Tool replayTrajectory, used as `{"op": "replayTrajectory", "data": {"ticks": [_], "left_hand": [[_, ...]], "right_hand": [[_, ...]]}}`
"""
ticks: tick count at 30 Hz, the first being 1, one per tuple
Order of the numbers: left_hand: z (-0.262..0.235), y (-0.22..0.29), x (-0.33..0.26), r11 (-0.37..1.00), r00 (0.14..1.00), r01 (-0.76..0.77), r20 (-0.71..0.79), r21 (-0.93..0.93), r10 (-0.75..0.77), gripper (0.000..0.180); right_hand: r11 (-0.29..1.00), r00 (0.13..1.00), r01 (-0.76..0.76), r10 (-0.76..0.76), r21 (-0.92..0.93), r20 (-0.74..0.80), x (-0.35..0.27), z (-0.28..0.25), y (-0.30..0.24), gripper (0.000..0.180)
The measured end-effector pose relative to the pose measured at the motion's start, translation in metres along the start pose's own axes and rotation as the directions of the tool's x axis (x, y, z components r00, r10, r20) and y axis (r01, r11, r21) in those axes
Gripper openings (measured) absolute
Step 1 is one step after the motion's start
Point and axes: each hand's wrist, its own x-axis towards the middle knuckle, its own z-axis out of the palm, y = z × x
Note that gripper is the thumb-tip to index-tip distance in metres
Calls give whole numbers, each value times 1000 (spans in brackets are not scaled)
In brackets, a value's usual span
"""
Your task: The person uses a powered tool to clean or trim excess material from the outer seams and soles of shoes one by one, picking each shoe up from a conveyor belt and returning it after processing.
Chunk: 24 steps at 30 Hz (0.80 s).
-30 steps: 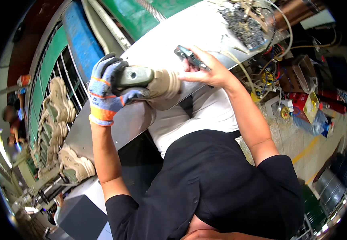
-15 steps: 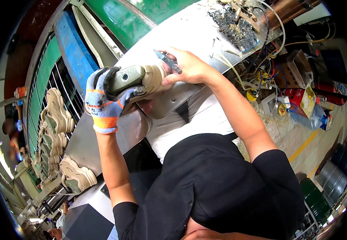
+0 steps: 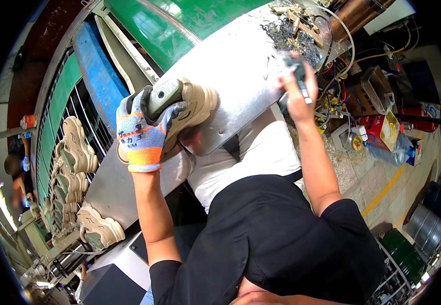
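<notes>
My left hand (image 3: 140,136), in a blue and orange work glove with dark palm and fingers, is closed round a beige shoe (image 3: 204,105). An olive-green last (image 3: 162,98) fills the shoe's opening, and a small round hole shows in its top. The shoe is held over the left part of the pale metal bench (image 3: 230,66). My bare right hand (image 3: 302,104) is off to the right, near the bench's edge, closed on a dark, slim hand tool (image 3: 297,71). Motion blurs the tool and fingertips, so its exact kind cannot be made out.
A heap of dark scraps (image 3: 302,43) lies at the bench's far right, beside hoses. Several beige shoes (image 3: 78,147) line the rack at left, with another shoe (image 3: 101,226) below. Green belt (image 3: 164,25) runs behind the bench. Boxes and wires (image 3: 378,127) crowd the right.
My right hand has moved away from the shoe to the right, carrying the tool toward the scrap heap. The shoe in my left hand has shifted slightly right and tilted.
</notes>
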Motion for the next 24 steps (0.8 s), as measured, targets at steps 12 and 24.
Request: {"op": "replayTrajectory", "data": {"ticks": [12,24], "left_hand": [[-1,13,-1,997,1000,28,10,72,-29,47],[-8,17,1,981,993,22,107,192,-43,48]], "right_hand": [[975,876,-222,197,6,441,-62,54,-37,42],[959,895,79,51,-272,442,-91,74,-21,44]]}}
